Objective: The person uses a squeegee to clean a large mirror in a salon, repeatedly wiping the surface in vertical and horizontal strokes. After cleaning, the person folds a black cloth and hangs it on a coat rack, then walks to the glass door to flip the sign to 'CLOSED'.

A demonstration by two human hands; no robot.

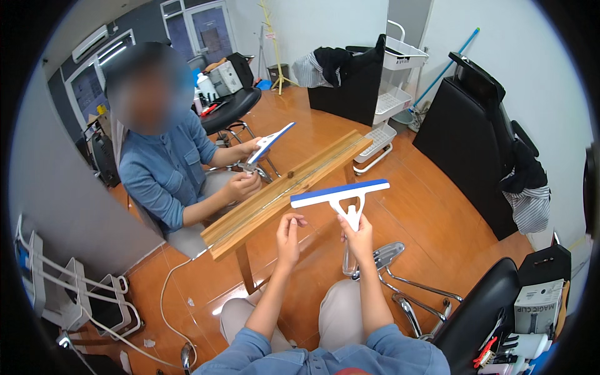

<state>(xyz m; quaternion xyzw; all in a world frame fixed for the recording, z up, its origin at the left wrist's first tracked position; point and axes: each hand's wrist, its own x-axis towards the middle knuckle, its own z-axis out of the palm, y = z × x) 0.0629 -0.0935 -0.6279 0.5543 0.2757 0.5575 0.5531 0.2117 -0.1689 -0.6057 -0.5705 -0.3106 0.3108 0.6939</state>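
Observation:
My right hand (357,239) grips the neck of a white spray squeegee (352,216). Its wide white head with a blue strip (340,189) points away from me, tilted slightly up to the right. Below my fist hangs the squeegee's clear bottle (348,262). To the left, my left hand (288,239) is raised just under the head's left end, fingers loosely curled, with nothing visible in it. In front stands a large mirror (281,105) with a wooden ledge (286,201) along its base; it reflects a seated person holding the squeegee.
A black salon chair (483,300) at right carries a boxed hair clipper (539,304), bottles and a red-handled brush (485,354). Clothes drape over another black chair (461,154). A white trolley (79,290) stands at left, with a pale cable (161,300) across the tiled floor.

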